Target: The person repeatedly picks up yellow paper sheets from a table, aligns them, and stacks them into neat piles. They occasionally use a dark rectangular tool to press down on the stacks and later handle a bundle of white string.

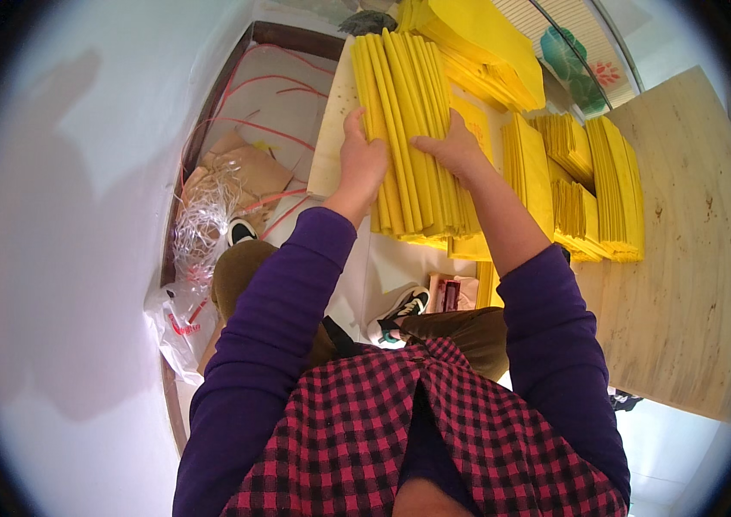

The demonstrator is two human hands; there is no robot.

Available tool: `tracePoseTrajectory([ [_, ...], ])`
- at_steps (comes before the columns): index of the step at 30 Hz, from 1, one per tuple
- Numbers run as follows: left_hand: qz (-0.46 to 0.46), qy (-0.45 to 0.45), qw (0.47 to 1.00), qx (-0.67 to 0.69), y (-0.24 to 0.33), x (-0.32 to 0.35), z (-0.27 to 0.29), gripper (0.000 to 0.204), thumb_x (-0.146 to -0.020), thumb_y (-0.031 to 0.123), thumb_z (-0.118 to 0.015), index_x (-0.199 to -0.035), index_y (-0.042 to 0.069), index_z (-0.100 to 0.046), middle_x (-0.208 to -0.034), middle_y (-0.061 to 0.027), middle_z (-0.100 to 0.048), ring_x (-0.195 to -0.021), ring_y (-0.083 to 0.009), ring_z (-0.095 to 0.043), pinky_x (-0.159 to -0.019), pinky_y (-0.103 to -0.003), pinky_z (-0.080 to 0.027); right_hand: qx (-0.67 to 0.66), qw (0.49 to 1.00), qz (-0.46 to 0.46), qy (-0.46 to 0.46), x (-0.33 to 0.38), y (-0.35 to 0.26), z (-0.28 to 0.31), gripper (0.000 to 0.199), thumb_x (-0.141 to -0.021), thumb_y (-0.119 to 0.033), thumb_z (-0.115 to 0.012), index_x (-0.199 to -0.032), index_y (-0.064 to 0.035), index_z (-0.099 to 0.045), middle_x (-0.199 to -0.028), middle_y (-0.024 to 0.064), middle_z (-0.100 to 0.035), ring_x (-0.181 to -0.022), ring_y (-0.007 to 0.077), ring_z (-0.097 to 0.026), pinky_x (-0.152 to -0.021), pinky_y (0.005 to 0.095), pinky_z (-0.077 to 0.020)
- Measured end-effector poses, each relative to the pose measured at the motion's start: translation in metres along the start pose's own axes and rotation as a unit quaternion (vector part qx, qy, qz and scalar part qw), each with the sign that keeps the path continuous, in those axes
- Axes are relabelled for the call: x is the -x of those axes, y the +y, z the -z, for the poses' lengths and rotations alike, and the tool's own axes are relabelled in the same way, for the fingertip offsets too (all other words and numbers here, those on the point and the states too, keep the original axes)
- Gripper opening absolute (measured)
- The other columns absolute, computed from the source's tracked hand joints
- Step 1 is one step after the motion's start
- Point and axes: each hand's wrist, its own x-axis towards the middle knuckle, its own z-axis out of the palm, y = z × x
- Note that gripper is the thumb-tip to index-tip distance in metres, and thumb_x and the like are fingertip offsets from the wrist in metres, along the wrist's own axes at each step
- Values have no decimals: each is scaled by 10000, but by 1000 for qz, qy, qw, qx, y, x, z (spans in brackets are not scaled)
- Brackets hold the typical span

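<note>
Between my two hands is a thick stack of folded yellow paper bags (pixel 404 189), standing on edge with the folds facing up. My left hand (pixel 362 158) presses against its left side, the thumb up along the edge. On the right side my right hand (pixel 456 148) grips it, the thumb lying across the top folds. The fingers under and behind the stack are hidden. The near end of the stack juts past the edge of the wooden board (pixel 328 155). Close by on the right stands another yellow stack (pixel 527 177).
More yellow bundles (pixel 615 185) stand on the wooden table (pixel 684 258), and a large yellow pile (pixel 482 43) lies at the back. On the floor at left are tangled clear strips (pixel 208 207), brown paper (pixel 249 168), red straps (pixel 275 129) and a white plastic bag (pixel 184 323).
</note>
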Motion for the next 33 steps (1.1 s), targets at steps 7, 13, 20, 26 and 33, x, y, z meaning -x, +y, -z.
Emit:
tracePoseTrajectory([
  [7, 4, -13, 1000, 10, 1, -1, 1, 297, -831, -3, -428, -1093, -3, -567, -1024, -174, -617, -940, -245, -597, -815, -316, -467, -3, 1000, 0, -3, 0, 0, -1, 838, -716, -257, -757, -1373, 19, -315, -1240, 219, -532, -1103, 285, -560, -916, 350, -458],
  [13, -7, 2, 999, -48, 8, 3, -1, 260, -793, 125, -634, -1002, -25, -595, -964, -170, -632, -908, -254, -611, -805, -318, -474, -19, 1000, -2, -13, 4, -3, 1, 837, -714, -252, -761, -1370, 19, -317, -1234, 215, -538, -1098, 285, -564, -916, 350, -458],
  [20, -99, 13, 975, -197, 2, 0, 2, 428, -748, 74, -667, -1141, -15, -523, -1056, -173, -613, -970, -235, -614, -810, -319, -494, 0, 1000, 1, -3, 3, -3, 1, 844, -709, -249, -761, -1373, 18, -313, -1221, 222, -547, -1093, 295, -568, -915, 354, -458],
  [26, -142, 43, 971, -185, -6, -4, 3, 459, -747, 0, -570, -1201, 14, -508, -1108, -194, -596, -1023, -272, -594, -871, -340, -469, 10, 1000, -4, 10, 2, -1, 0, 847, -705, -259, -763, -1373, 13, -319, -1213, 222, -556, -1090, 294, -571, -915, 352, -457],
  [33, -120, -31, 972, -197, 0, -3, 7, 242, -788, 124, -601, -994, 3, -636, -1105, -225, -531, -1102, -355, -482, -960, -382, -392, 13, 1000, 4, 0, -1, 3, -1, 865, -705, -266, -768, -1380, 20, -308, -1225, 222, -549, -1096, 288, -568, -914, 347, -457],
])
